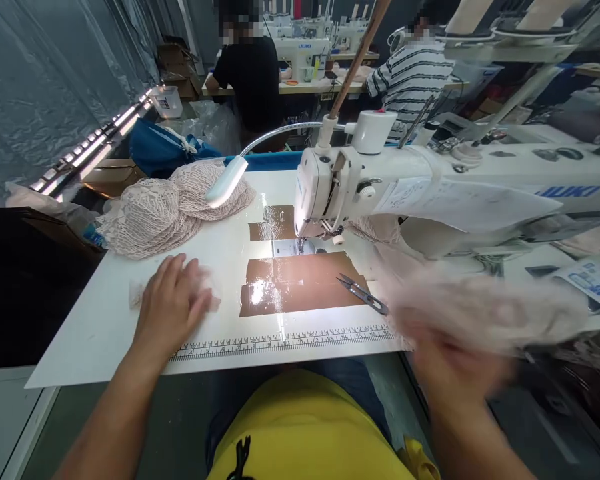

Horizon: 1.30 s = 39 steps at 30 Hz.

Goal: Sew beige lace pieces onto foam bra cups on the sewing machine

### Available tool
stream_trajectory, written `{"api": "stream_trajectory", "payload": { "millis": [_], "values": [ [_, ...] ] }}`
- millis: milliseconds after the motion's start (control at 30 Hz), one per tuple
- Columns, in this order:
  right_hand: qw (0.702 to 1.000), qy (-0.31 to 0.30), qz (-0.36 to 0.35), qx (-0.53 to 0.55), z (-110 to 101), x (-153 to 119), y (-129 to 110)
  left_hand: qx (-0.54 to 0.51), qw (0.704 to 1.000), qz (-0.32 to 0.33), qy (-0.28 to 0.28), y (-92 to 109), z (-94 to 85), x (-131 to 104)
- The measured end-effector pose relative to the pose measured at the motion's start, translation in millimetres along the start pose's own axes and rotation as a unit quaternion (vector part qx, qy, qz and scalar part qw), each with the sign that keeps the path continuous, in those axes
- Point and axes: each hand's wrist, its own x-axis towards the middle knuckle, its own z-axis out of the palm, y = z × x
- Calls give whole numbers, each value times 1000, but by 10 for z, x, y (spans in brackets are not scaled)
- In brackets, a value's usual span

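My left hand lies on the left part of the white sewing table, its fingers stretched out over a small piece of thin pale fabric. At the right, my right hand is smeared by motion. It grips a bunch of pale pink fabric, also blurred, which covers its fingers. Between the hands, thread snips rest on the brown tape stuck to the tabletop. The needle area of a white sewing machine stands just behind the tape.
A heap of beige lace fabric lies at the back left, under a lamp on a bent neck. A printed ruler runs along the front edge. Two people sit beyond, near other machines. A printed label lies far right.
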Motion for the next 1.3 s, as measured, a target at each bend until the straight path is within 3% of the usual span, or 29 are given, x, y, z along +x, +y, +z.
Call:
{"api": "stream_trajectory", "payload": {
  "millis": [67, 100, 167, 200, 267, 400, 467, 500, 533, 600, 633, 700, 767, 800, 833, 900, 967, 1033, 1200, 1300],
  "values": [
    [997, 48, 52, 8, 293, 197, -20, -116, 991, 47, -48, 288, -52, -63],
    [997, 28, 60, 25, 420, 289, -36, -195, 971, 74, -119, 454, -64, -108],
    [999, 8, 22, 28, 579, 428, -84, -329, 904, 106, -253, 747, -51, -193],
    [1000, 14, -13, 13, 599, 470, -113, -373, 875, 108, -290, 843, -30, -224],
    [994, 67, -80, -42, 528, 500, -169, -411, 862, 70, -287, 902, 27, -256],
    [946, 260, -132, -139, 217, 459, -221, -301, 942, -58, -139, 654, 72, -267],
    [926, 332, -97, -149, 150, 456, -213, -311, 934, -84, -153, 555, 43, -290],
    [935, 323, -59, -137, 156, 466, -201, -356, 911, -70, -194, 544, 22, -309],
    [955, 278, -8, -107, 186, 481, -185, -415, 877, -36, -239, 562, 0, -331],
    [991, 103, 85, 12, 293, 512, -137, -509, 809, 67, -287, 661, -31, -370],
    [989, 17, 114, 89, 357, 521, -109, -521, 798, 118, -278, 726, -36, -381],
    [961, -82, 133, 226, 475, 520, -52, -478, 834, 180, -207, 841, -19, -378],
    [939, -105, 132, 301, 551, 499, -10, -407, 881, 183, -158, 901, 25, -349],
    [933, -115, 129, 317, 570, 488, 3, -391, 890, 168, -165, 906, 50, -331],
    [929, -130, 125, 324, 576, 478, 10, -397, 886, 144, -193, 899, 72, -314],
    [923, -161, 113, 332, 560, 468, 14, -453, 838, 87, -291, 861, 100, -289],
    [922, -155, 107, 338, 528, 466, 13, -517, 775, 34, -361, 816, 107, -281],
    [923, -101, 124, 350, 497, 460, 18, -551, 739, -6, -388, 772, 104, -290],
    [908, 59, 186, 369, 490, 430, 62, -568, 720, -81, -392, 681, 134, -348],
    [923, 132, 174, 318, 528, 454, 90, -625, 692, -98, -347, 703, 179, -380]
  ]
}}
